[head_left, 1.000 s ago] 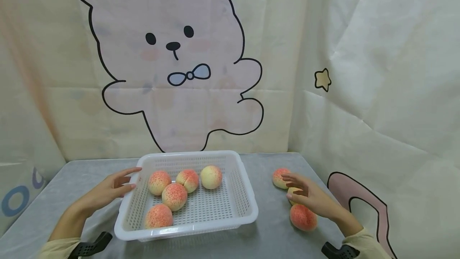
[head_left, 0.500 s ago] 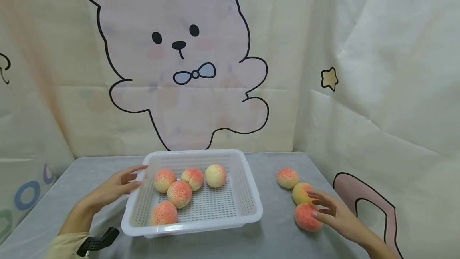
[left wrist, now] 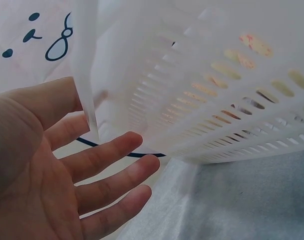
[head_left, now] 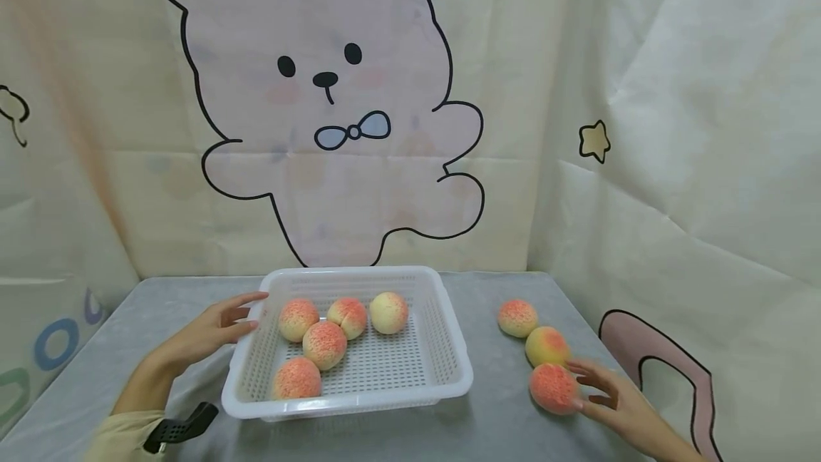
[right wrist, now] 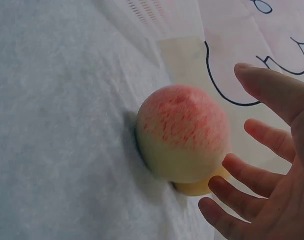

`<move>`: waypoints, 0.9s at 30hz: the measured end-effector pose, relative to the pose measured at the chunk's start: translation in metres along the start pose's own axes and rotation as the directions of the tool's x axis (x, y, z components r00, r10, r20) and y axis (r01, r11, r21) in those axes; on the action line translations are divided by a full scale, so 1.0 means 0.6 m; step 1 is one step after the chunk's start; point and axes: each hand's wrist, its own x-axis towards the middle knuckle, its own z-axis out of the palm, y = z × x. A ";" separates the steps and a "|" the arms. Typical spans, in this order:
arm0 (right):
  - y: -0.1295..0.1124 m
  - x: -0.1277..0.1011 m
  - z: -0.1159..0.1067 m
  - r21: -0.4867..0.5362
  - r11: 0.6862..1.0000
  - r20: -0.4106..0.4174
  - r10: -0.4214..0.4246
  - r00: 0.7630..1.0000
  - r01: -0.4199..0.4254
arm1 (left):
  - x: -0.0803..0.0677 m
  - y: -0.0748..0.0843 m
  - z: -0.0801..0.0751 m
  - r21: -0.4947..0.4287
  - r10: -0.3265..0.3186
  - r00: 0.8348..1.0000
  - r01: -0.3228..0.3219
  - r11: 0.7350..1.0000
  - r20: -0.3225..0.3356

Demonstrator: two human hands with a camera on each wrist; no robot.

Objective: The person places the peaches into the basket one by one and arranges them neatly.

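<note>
Peach (head_left: 554,389), nearest of 3 on the grey desk (head_left: 494,376), seems the target of the present step, a reach. Right hand (head_left: 612,405) spread beside it, contact unclear; gripping calls for curling fingers round it. Left hand (head_left: 204,334), fingers loosely extended, at rim of white perforated plastic basket (head_left: 359,401); inside, 5 rounded peaches (head_left: 324,345), mostly red-speckled.

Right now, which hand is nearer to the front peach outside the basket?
The right hand is nearer, just beside that peach, on its right. The left hand is across the basket, at its left side.
</note>
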 end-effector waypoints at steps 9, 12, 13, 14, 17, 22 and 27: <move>0.031 0.000 0.003 0.102 0.994 0.102 -0.034 0.994 0.024 | 0.004 -0.001 0.002 -0.025 0.010 1.000 -0.010 1.000 0.003; 0.033 0.004 0.004 0.100 0.995 0.132 -0.033 0.991 0.020 | 0.003 -0.003 0.000 -0.028 0.011 1.000 -0.011 1.000 0.005; 0.033 0.004 0.004 0.098 0.995 0.143 -0.030 0.989 0.016 | 0.003 -0.004 0.000 -0.028 0.011 1.000 -0.010 1.000 0.005; 0.034 0.005 0.004 0.095 0.995 0.151 -0.026 0.988 0.012 | 0.003 -0.004 -0.001 -0.025 0.010 1.000 -0.010 1.000 0.005; 0.034 0.008 0.004 0.101 0.995 0.169 0.001 0.986 -0.018 | 0.002 -0.003 -0.002 -0.017 0.007 1.000 -0.007 1.000 0.004; 0.032 0.015 0.006 0.102 0.994 0.178 0.028 0.984 -0.046 | 0.001 0.000 -0.001 -0.007 0.011 1.000 -0.011 1.000 0.002; 0.033 0.021 0.007 0.081 0.996 0.183 0.017 0.983 -0.032 | 0.001 0.001 0.001 -0.017 0.007 1.000 -0.007 1.000 0.003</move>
